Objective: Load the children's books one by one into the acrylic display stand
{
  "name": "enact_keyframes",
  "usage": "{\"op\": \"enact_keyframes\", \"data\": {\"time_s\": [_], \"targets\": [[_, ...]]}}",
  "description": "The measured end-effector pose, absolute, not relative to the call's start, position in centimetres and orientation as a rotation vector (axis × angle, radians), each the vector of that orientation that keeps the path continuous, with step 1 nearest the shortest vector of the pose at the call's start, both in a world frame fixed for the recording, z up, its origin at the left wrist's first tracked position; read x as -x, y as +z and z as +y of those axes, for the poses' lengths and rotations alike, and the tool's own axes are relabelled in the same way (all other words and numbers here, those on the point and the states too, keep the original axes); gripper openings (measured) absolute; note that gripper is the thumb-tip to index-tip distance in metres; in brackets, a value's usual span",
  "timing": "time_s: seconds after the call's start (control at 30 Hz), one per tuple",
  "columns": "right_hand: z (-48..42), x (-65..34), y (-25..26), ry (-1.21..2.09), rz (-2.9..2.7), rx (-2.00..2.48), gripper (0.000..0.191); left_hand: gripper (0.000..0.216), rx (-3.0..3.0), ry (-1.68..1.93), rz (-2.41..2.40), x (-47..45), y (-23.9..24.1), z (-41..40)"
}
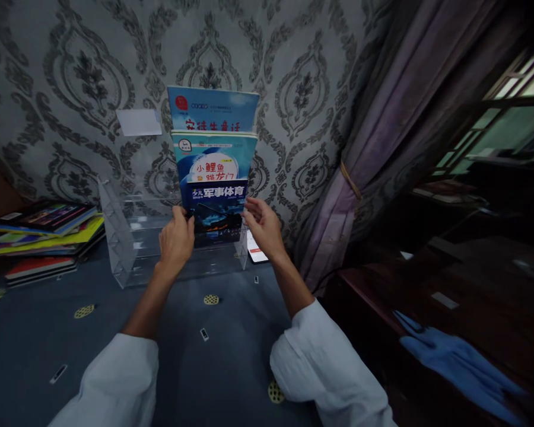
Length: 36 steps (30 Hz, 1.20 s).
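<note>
A dark blue book [218, 207] with white Chinese lettering stands upright at the front of a clear tiered rack [146, 249]. My left hand [177, 238] is closed on its left edge, thumb on the cover side. At its right edge is my right hand [263, 226], the fingers bent and touching or gripping that side. Behind it rises a teal book [216, 155] with a white circle on its cover, and higher still a light blue book [213, 108] with red lettering. The lower part of each rear book is hidden by the one before it.
Several books and magazines [48, 231] lie stacked left of the rack. A phone [257, 250] with a lit screen sits by the rack's right end. Patterned wallpaper [293, 77] is behind, a tied purple curtain [333, 213] to the right. Blue gloves [454, 362] lie at lower right.
</note>
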State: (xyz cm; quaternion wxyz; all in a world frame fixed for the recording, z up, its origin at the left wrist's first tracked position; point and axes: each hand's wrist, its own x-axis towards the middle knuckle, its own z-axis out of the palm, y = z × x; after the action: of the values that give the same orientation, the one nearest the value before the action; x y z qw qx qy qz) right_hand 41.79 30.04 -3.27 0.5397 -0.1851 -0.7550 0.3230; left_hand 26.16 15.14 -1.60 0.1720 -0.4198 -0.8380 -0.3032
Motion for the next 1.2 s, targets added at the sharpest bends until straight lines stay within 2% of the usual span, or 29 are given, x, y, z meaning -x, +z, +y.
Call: {"op": "enact_keyframes", "data": {"time_s": [0.3, 1.2], "targets": [[30.3, -42.0, -3.5, 0.736, -1.893, 0.465, 0.032, 0.018, 1.252, -0.749, -2.344, -25.8, -1.7, 15.1], [28.8, -43.6, -0.9, 0.702, -1.87, 0.462, 0.027, 0.025, 1.319, -0.759, -2.316, -27.0, -0.7, 14.8]]}}
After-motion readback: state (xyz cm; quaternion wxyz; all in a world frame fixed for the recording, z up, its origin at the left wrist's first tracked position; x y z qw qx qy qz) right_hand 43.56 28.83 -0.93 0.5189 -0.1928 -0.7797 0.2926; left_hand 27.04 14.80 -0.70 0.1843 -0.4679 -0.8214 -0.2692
